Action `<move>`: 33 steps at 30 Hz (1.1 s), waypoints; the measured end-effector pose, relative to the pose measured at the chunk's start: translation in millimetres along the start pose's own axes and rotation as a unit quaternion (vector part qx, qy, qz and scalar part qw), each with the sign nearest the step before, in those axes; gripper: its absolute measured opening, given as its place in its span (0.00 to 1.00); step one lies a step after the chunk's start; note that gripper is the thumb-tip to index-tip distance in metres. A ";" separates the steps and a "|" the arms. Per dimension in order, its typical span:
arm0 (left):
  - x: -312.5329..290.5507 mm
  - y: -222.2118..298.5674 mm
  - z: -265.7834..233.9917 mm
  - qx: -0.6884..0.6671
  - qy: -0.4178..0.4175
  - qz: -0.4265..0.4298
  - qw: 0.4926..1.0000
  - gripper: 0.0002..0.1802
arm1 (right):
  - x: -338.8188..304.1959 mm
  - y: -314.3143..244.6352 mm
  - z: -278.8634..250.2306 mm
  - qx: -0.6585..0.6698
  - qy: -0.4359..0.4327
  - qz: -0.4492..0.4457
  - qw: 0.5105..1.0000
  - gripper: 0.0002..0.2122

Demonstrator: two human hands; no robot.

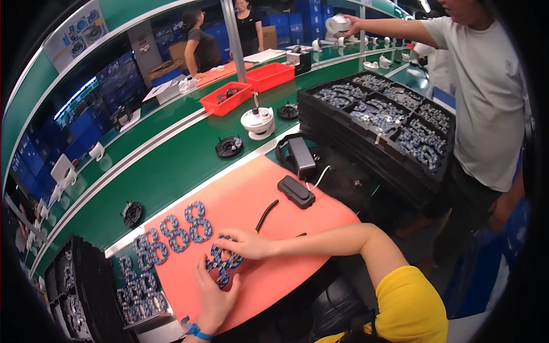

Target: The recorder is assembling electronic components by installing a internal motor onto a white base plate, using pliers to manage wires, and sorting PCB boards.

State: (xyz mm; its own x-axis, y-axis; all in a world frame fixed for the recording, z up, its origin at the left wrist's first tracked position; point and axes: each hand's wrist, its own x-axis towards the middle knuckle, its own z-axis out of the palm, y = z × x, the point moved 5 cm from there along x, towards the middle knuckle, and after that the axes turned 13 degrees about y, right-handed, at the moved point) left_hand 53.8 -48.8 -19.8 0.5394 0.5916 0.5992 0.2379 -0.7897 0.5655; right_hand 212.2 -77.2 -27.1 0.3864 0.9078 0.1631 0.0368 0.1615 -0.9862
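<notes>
Both hands, left hand (214, 297) and right hand (247, 244), pinch a figure-eight ring-shaped circuit board (224, 264) on the salmon mat (274, 274). Stacked black plastic trays (423, 171) hold small grey parts (420, 143); a red bin (213, 106) holds dark rings (230, 93).

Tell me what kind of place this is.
Most likely an electronics assembly line. A long green conveyor bench carries small white camera-like units, stacked black trays hold many small parts, and the left hand and right hand handle a figure-eight circuit board on a salmon-pink mat.
</notes>
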 end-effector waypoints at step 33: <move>14.7 -14.9 12.8 0.031 -0.020 0.094 0.995 0.23 | 0.1 9.6 9.2 -0.070 -0.065 0.047 0.994 0.22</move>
State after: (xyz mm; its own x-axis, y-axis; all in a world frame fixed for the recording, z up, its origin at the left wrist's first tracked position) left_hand 68.5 -30.5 -26.7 0.6102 0.4259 0.6681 0.1787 -0.8955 0.4076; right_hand 204.2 -72.0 -36.3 0.2728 0.9600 0.0636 0.1369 0.0267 -0.9902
